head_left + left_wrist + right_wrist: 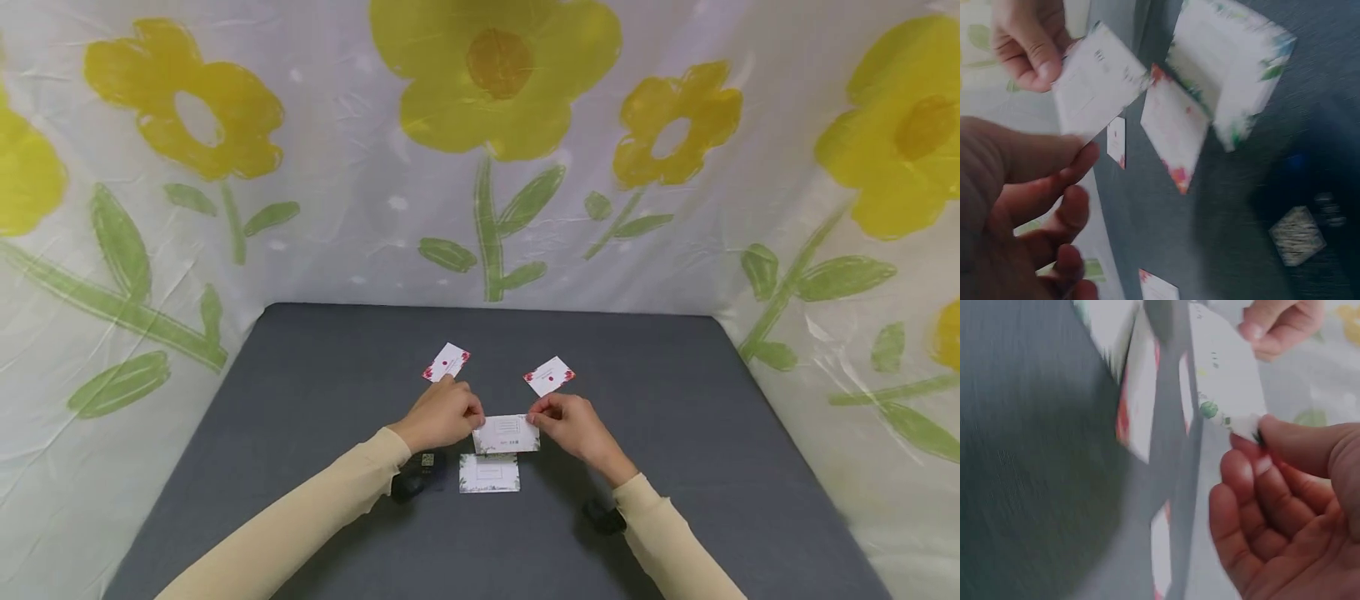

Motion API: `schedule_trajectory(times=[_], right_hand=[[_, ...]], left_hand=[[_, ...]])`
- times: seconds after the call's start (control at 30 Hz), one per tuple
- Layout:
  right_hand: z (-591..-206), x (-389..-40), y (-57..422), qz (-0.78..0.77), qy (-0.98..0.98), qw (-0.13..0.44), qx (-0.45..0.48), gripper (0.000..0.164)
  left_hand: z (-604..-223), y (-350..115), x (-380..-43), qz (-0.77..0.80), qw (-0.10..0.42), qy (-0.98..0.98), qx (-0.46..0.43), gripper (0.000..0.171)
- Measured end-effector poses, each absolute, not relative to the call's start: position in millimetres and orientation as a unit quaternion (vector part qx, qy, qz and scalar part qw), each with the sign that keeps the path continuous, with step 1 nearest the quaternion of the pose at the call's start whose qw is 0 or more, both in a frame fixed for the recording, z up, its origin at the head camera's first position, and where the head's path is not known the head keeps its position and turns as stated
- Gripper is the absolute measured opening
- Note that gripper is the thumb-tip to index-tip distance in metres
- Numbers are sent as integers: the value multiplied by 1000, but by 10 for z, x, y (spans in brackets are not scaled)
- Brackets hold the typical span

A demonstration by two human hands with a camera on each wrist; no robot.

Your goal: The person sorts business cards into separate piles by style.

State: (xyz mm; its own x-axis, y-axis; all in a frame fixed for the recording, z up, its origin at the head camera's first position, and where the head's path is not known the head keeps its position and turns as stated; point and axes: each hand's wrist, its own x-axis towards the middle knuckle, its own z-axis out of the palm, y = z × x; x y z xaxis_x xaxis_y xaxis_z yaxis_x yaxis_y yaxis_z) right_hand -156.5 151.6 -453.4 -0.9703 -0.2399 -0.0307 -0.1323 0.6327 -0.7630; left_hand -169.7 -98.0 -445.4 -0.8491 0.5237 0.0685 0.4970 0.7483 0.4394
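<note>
My left hand and right hand each pinch one upper corner of a white card with green leaf print, held raised and tilted above the table. In the left wrist view, the thumb of the left hand lies along the card's edge. The right hand pinches the opposite corner in the right wrist view, its other fingers curled. Nearer to me, a second leaf-print card lies on the table. A card with red flower corners lies beside it, hidden in the head view.
Two more red-flowered cards lie farther back, one at left and one at right. A patterned square label shows by the left wrist. The dark grey table meets flower-printed curtains behind and on both sides.
</note>
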Motion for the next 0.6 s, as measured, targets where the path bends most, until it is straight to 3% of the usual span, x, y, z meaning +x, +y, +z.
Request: schedule_trajectory(times=[0.23, 0.6], right_hand=[[-4718, -1396, 1353, -433, 887, 121, -102, 6], [-4910, -1284, 1204, -389, 912, 96, -91, 8]], left_hand=[[-4573, -1185, -1531, 230, 103, 932, 262, 14], [-4786, -1168, -1458, 191, 88, 943, 256, 23]])
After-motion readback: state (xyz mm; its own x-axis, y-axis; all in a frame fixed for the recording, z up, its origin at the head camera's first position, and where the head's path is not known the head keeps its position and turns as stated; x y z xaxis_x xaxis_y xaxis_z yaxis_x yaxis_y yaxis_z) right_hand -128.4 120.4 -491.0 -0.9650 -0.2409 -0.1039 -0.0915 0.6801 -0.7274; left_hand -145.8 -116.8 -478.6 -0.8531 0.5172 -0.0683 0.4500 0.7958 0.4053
